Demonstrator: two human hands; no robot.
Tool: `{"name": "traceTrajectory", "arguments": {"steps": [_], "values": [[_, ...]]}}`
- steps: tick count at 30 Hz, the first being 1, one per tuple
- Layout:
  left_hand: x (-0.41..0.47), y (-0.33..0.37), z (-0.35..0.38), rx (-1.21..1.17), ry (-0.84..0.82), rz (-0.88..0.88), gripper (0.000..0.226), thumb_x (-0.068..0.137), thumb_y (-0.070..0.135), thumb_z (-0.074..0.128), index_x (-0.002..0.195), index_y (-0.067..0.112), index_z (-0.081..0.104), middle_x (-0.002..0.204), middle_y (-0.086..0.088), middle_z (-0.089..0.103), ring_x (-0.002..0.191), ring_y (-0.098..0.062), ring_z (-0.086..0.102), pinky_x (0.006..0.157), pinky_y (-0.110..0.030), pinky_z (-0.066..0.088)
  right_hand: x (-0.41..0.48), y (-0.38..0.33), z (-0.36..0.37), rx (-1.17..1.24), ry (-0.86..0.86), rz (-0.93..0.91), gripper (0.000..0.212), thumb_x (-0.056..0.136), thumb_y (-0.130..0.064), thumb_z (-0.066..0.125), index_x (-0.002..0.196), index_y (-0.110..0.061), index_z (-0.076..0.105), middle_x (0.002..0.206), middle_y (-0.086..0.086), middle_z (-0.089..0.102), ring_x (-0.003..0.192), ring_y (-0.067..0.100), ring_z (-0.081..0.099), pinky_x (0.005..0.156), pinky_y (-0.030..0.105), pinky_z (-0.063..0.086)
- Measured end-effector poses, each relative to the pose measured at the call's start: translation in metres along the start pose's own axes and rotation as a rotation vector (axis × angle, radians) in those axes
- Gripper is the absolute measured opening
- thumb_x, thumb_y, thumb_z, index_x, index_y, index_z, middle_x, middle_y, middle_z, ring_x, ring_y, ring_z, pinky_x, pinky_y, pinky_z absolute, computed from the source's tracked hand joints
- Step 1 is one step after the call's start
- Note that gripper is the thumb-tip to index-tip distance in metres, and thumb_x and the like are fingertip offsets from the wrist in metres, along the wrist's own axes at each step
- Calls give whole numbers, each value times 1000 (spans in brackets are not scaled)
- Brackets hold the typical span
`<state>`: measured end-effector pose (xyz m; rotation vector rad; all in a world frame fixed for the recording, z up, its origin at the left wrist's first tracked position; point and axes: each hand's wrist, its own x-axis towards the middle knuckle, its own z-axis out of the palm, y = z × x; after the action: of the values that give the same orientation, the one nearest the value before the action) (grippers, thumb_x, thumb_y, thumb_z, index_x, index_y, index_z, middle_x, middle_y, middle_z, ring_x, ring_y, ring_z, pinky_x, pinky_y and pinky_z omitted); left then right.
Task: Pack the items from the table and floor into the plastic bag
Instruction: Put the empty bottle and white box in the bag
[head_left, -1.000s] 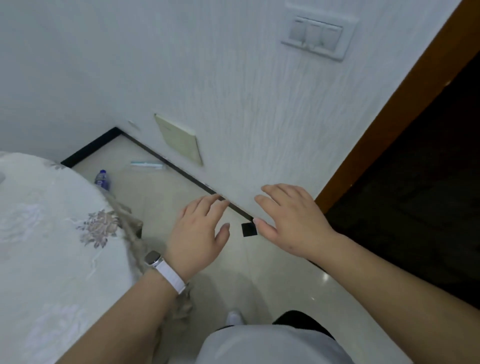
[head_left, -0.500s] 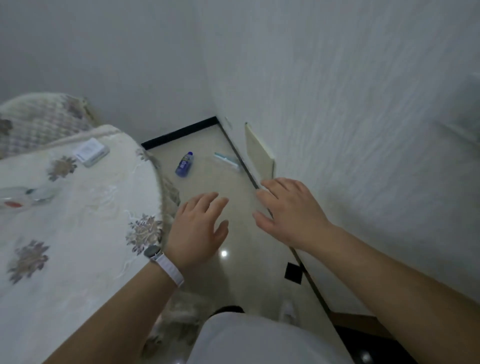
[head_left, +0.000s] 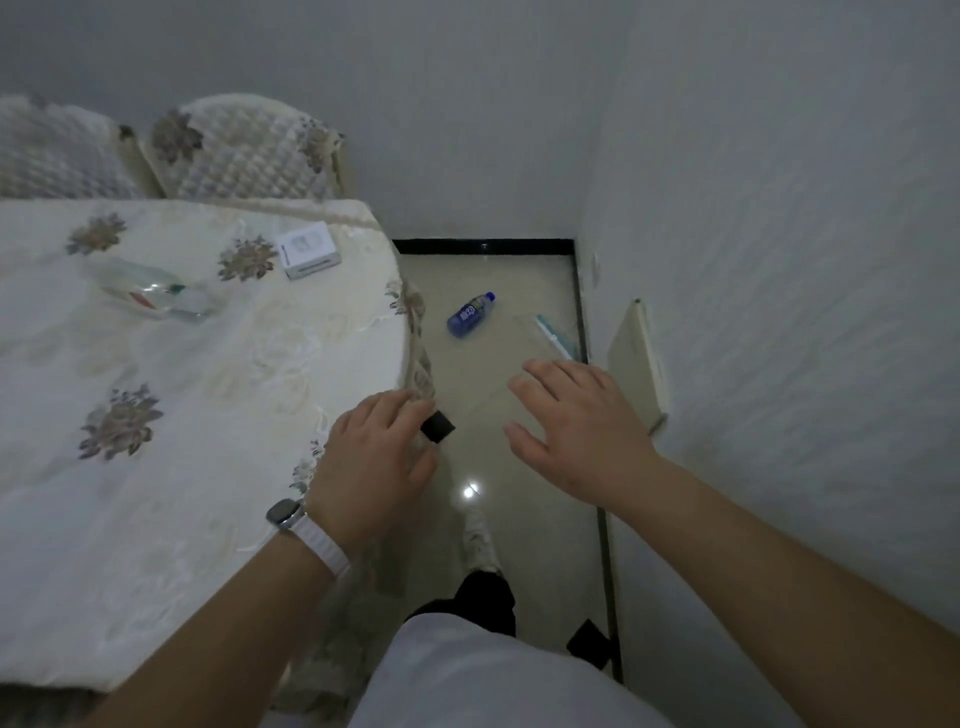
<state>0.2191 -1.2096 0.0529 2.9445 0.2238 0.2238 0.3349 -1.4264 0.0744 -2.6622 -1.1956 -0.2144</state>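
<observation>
A small blue bottle (head_left: 470, 314) lies on the tiled floor near the far corner, with a slim blue-and-white stick-like item (head_left: 556, 336) beside it along the wall. On the table (head_left: 156, 493) lie a white box (head_left: 309, 249) and a clear plastic bag or wrapper (head_left: 148, 292) with something red and green inside. My left hand (head_left: 371, 462) hovers over the table's right edge, fingers apart, holding nothing. My right hand (head_left: 579, 426) is spread above the floor, empty, just short of the stick-like item.
A white wall runs along the right with a cream panel (head_left: 641, 364) sticking out at floor level. Two padded chairs (head_left: 244, 148) stand behind the table. Small black squares (head_left: 437, 426) mark the floor. My foot (head_left: 478, 540) stands in the narrow aisle.
The view has swung left from the doorway and wall toward the table and floor corner. Both hands stay open and empty, now nearer the bottle and the table edge.
</observation>
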Motion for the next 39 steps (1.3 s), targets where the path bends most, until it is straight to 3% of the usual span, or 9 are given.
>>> {"name": "traceTrajectory", "arguments": {"steps": [4,12,19,25,32,39], "values": [[61,-19,23,-63,-41,-56,52,83,43,46,126,17,62,127,-8,62,116,-31,57,92,-46,47,60,25,15,-24,-71,-23,51,88,-49,45,120,-14,64,126,9,62,111,29,57,95,43,43],[200,-94,13,-60,46,-68,49,84,40,46,124,16,63,125,-9,63,114,-31,58,90,-44,47,208,59,23,-74,-75,-74,50,88,-49,45,119,-15,63,125,7,62,113,28,56,96,42,41],[253,-130,15,-89,106,-172,47,84,38,49,125,18,62,125,-10,63,114,-32,58,90,-45,47,306,62,45,-20,-115,-192,50,90,-49,42,120,-15,63,126,7,61,114,28,56,98,43,43],[273,-162,29,-34,75,-359,50,83,40,50,126,17,62,125,-9,64,113,-31,59,89,-45,49,377,69,86,50,-168,-326,51,90,-51,41,117,-15,65,125,6,63,111,27,58,95,43,44],[322,-182,25,32,55,-718,48,83,37,58,127,17,62,128,-8,63,117,-31,58,92,-47,49,502,80,128,215,-262,-588,49,88,-49,43,116,-15,65,123,8,63,109,29,59,92,45,47],[333,-194,9,86,92,-1019,53,85,42,46,128,15,60,129,-11,62,118,-33,57,92,-48,48,592,67,158,265,-350,-823,52,86,-50,45,119,-16,64,126,6,61,110,27,58,92,42,45]]}}
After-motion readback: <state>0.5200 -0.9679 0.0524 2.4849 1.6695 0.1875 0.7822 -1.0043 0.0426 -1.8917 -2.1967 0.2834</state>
